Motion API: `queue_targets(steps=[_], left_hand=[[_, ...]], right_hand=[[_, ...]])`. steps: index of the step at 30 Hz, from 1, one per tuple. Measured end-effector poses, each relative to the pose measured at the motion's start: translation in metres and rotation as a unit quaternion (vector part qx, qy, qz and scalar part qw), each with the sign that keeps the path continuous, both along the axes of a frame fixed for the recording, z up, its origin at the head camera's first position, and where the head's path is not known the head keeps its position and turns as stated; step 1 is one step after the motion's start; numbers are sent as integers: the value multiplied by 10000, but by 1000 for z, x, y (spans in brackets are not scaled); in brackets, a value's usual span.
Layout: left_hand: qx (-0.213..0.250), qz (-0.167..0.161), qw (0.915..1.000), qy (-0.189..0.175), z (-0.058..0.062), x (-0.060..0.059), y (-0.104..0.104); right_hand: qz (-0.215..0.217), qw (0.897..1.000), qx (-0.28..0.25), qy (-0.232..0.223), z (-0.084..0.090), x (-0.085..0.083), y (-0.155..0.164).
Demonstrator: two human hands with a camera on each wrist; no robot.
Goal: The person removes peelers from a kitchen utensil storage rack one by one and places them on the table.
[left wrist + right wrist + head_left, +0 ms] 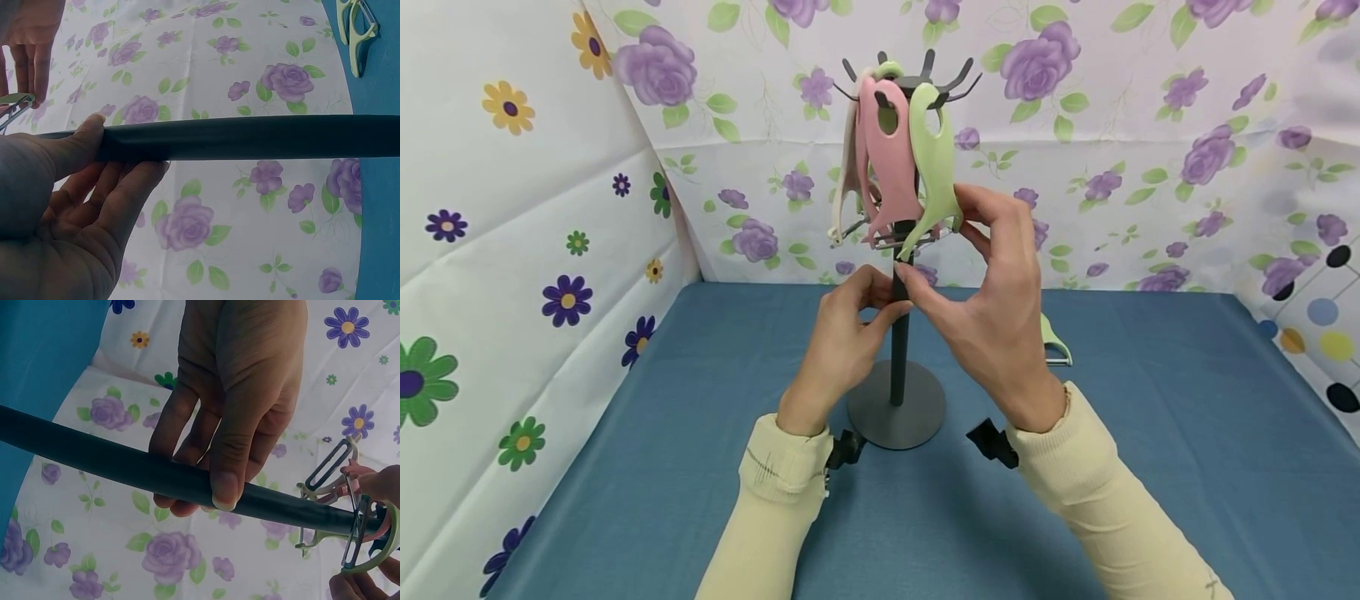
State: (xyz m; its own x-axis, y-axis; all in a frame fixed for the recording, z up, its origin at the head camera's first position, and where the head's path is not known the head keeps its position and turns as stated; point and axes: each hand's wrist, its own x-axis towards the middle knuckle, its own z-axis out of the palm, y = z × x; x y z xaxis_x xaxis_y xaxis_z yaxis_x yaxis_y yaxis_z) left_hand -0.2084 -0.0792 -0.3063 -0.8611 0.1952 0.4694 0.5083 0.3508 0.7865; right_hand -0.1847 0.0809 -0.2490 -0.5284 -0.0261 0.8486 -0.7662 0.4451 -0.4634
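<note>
A dark grey stand (900, 350) with a ring of hooks at its top carries several Y-shaped vegetable peelers. My left hand (842, 342) grips its pole between thumb and fingers, just below the peelers. At the front right hook hangs a light green peeler (934, 158); my right hand (992, 292) holds it by its two lower prongs, thumb on one and fingers on the other. Beside it hang a pink peeler (891, 167) and a cream one (848, 167). The right wrist view shows the blades (354, 531) close around the pole.
Another green peeler (1056, 343) lies on the blue tablecloth (1150, 433), partly hidden behind my right hand. The stand's round base (925, 408) rests on the cloth. Floral sheets (1150, 192) hang at the back and sides. Bare hooks (958, 75) stick out on the right.
</note>
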Motion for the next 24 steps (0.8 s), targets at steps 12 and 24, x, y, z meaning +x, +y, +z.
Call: queue_targets(steps=[12,24], left_hand=[[41,-5,10000,-1,1,1,0],[6,21,10000,5,0,0,1]], right_hand=[[-19,9999,88,90,-1,-1,-2],[12,9998,114,184,-1,2,0]])
